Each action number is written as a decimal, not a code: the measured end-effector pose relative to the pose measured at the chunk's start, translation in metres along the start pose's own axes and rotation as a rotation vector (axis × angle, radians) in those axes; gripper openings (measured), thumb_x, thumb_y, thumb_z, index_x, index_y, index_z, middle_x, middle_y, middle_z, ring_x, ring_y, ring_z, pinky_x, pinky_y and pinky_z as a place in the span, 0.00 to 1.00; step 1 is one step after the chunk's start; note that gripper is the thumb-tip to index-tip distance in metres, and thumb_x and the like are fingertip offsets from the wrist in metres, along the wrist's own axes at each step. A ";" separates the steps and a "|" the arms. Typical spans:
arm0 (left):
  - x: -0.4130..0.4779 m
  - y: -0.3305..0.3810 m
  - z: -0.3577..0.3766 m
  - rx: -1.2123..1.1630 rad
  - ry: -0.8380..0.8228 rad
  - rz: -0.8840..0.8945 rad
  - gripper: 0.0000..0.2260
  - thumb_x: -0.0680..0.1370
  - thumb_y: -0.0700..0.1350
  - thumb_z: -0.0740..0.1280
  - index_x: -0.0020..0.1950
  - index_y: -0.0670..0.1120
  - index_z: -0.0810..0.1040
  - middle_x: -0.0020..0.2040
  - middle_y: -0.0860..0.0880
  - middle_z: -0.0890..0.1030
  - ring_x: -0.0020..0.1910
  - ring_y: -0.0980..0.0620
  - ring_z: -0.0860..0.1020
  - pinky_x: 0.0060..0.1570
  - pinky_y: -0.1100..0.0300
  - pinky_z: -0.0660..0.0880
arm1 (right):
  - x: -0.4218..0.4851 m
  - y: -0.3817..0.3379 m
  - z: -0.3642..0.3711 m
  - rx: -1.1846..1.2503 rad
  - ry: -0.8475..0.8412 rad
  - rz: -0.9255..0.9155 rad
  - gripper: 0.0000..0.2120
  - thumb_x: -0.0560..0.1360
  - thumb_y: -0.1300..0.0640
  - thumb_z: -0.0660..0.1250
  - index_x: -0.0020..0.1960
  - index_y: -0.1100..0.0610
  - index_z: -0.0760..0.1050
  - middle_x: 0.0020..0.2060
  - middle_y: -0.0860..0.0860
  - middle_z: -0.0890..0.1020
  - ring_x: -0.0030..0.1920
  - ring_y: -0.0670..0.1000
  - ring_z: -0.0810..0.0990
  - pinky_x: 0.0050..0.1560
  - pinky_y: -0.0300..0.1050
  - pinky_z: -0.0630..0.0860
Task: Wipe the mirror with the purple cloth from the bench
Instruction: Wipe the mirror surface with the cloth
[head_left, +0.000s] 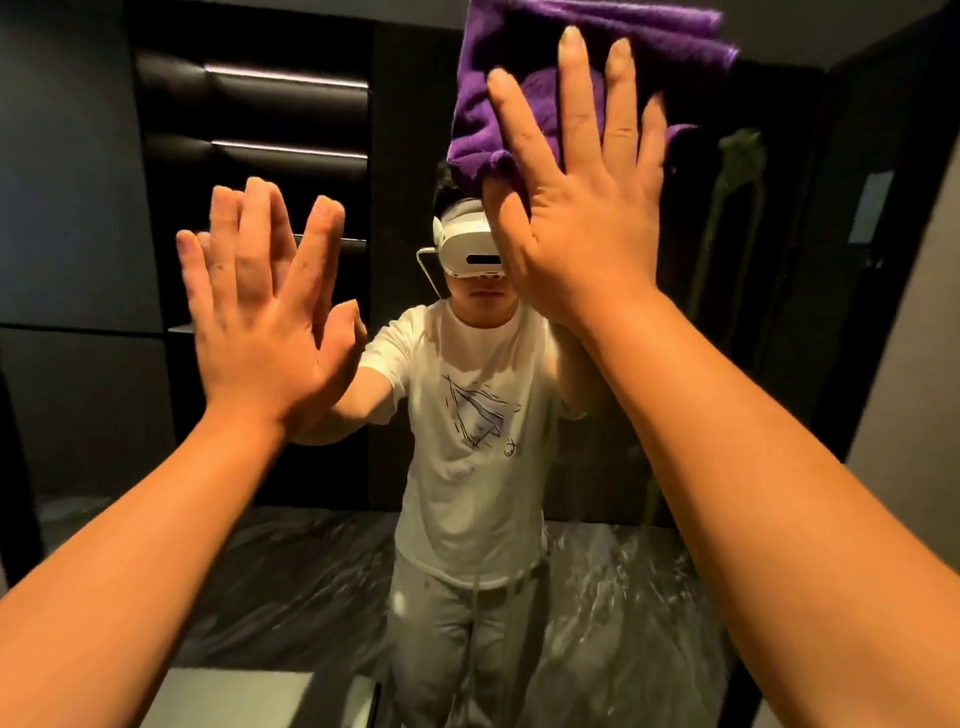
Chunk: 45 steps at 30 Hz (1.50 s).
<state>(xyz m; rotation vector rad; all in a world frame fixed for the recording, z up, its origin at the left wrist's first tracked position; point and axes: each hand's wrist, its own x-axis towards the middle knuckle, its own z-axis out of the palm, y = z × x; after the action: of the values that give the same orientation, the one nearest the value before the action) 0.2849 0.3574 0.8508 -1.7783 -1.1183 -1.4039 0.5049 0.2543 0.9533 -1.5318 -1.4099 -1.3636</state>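
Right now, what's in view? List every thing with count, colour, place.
mirror: 1, dark reflection, straight ahead
purple cloth: 1, purple, top centre, against the mirror
reflected person: 1, white T-shirt, white headset, mirror centre
plant: 1, green, reflected at right
padded panels: several, black, reflected upper left
floor: 1, dark marbled, reflected at bottom
left hand: 1, fingers straight, flat on the mirror, left
right hand: 1, fingers straight, pressing the purple cloth to the mirror
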 end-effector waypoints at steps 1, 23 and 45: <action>-0.004 0.000 0.000 0.001 -0.006 -0.004 0.31 0.81 0.60 0.53 0.84 0.56 0.51 0.84 0.37 0.50 0.83 0.34 0.47 0.79 0.38 0.39 | -0.015 -0.004 0.002 0.003 -0.016 -0.003 0.28 0.81 0.39 0.49 0.80 0.41 0.51 0.81 0.57 0.52 0.80 0.64 0.48 0.79 0.64 0.47; -0.104 0.007 0.025 0.035 -0.013 -0.009 0.30 0.83 0.58 0.51 0.84 0.55 0.49 0.84 0.36 0.50 0.83 0.32 0.49 0.79 0.36 0.43 | -0.278 -0.045 0.055 0.087 -0.242 -0.033 0.33 0.74 0.37 0.57 0.78 0.40 0.55 0.81 0.57 0.50 0.80 0.65 0.46 0.76 0.67 0.44; -0.303 -0.013 0.074 0.048 -0.016 -0.285 0.32 0.81 0.63 0.45 0.81 0.51 0.62 0.83 0.44 0.59 0.83 0.43 0.56 0.81 0.51 0.50 | -0.453 -0.101 0.112 0.064 -0.132 -0.103 0.31 0.79 0.38 0.52 0.80 0.38 0.49 0.82 0.56 0.50 0.80 0.64 0.46 0.77 0.66 0.43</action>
<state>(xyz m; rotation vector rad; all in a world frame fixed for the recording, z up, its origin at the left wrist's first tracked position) 0.2821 0.3517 0.5392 -1.6471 -1.4459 -1.5123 0.4892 0.2478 0.4765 -1.5508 -1.6179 -1.2833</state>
